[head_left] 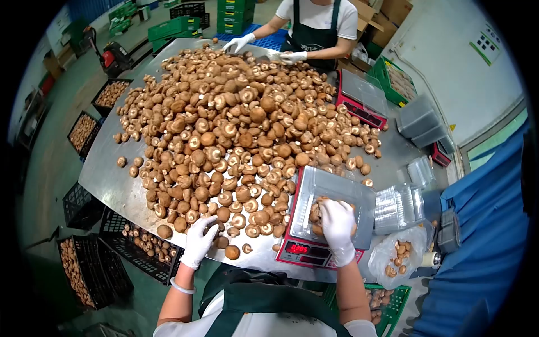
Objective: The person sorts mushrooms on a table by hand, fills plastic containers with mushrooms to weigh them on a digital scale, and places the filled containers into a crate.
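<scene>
Brown mushrooms (224, 123) lie in a big heap on the metal table (106, 174). At the heap's near edge is my left hand (199, 241), white-gloved, its fingers curled by a mushroom; whether it grips one is hidden. My right hand (337, 227), also gloved, reaches down over a clear plastic tray (357, 196) on the red scale (303, 250), its fingers around mushrooms (316, 216) in the tray. Red digits glow on the scale's display.
Across the table a co-worker (320, 28) in a dark apron has both gloved hands at the heap. A second red scale (362, 106), stacked clear trays (398, 208) and a plastic bag (396, 253) with mushrooms are right. Black crates (140, 253) stand left.
</scene>
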